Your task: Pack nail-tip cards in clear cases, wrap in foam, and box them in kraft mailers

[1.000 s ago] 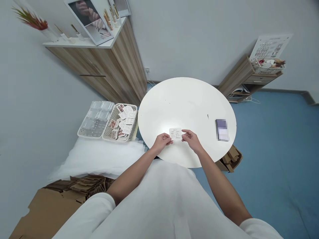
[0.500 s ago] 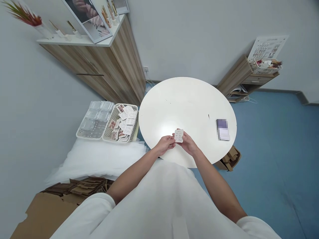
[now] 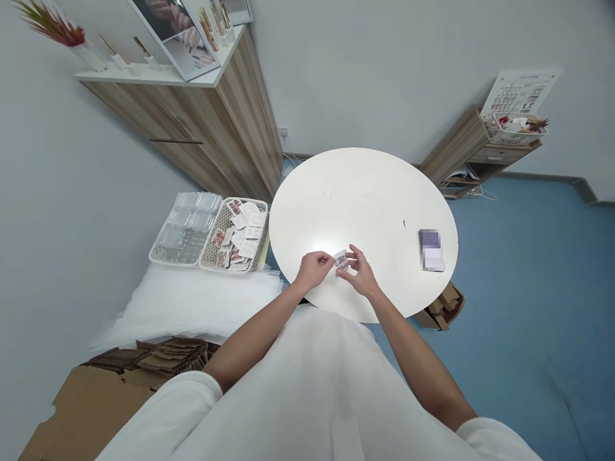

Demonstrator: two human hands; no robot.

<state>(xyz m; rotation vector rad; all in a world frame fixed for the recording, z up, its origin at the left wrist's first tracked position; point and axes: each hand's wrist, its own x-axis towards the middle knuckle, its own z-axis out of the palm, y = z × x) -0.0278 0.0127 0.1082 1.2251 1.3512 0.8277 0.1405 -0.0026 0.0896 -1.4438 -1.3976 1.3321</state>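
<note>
A small square card (image 3: 341,259) with rounded corners and a dark, patterned face is held up over the near side of the white oval table (image 3: 360,192). My left hand (image 3: 313,270) is closed, pinching the card's left corner between thumb and fingertips. Around the card's right and lower edges curl the thumb and fingers of my right hand (image 3: 361,274), its index finger raised. At the left, a white basket (image 3: 204,256) contains several similar cards (image 3: 247,227), some showing printed text and others reddish pictures.
Beside the basket, a white tray (image 3: 154,253) bears clear plastic cases (image 3: 185,221). White sheets (image 3: 206,298) and brown cardboard (image 3: 91,410) lie nearer on the left. A purple-and-white item (image 3: 431,250), pixelated, sits at the table's right. An open carton (image 3: 444,307) stands below the right edge.
The card has turned over from its text side to its patterned side. My left hand now pinches its corner, and the fingers of my right hand have spread wider around it.
</note>
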